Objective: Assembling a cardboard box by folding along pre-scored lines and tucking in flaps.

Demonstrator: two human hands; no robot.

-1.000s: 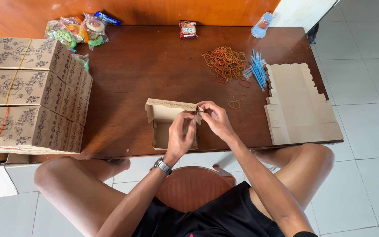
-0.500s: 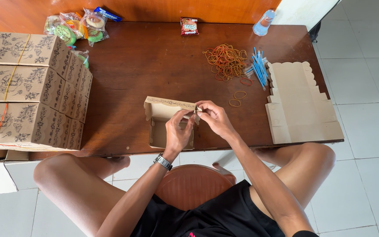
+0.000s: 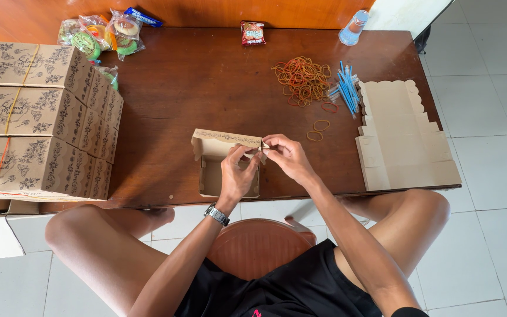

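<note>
**Caller:** Looking down over the brown surface [image 3: 206, 88] now, and both hands are on a half-folded cardboard box [image 3: 218, 170] sitting at the near edge, open side up, printed flap standing at the back.

**Analyst:** Look at the right-hand corner of that box. The left hand [image 3: 237, 174] comes over the open tray, fingers curled down onto the side wall. The right hand [image 3: 286, 157] meets it from the other side, and its grip is pressed together, thumb and fingertips pinching a small cardboard tab at that corner.

**Caller:** And the left grip?

**Analyst:** Closed on the box wall, as far as I can see; the fingertips themselves are hidden behind the knuckles.

**Caller:** What makes this fold go well, in your view?

**Analyst:** I'd say keep the left hand bracing the wall square while the right feeds the tab along its crease, not across it. Thin card like this probably buckles if it's forced at an angle.

**Caller:** Plenty around them, too.

**Analyst:** Finished boxes [image 3: 42, 123] stacked at the left, flat blanks [image 3: 403, 138] to the right, and a heap of rubber bands [image 3: 301, 77] with blue straws [image 3: 346, 88] just beyond the blanks.
</note>
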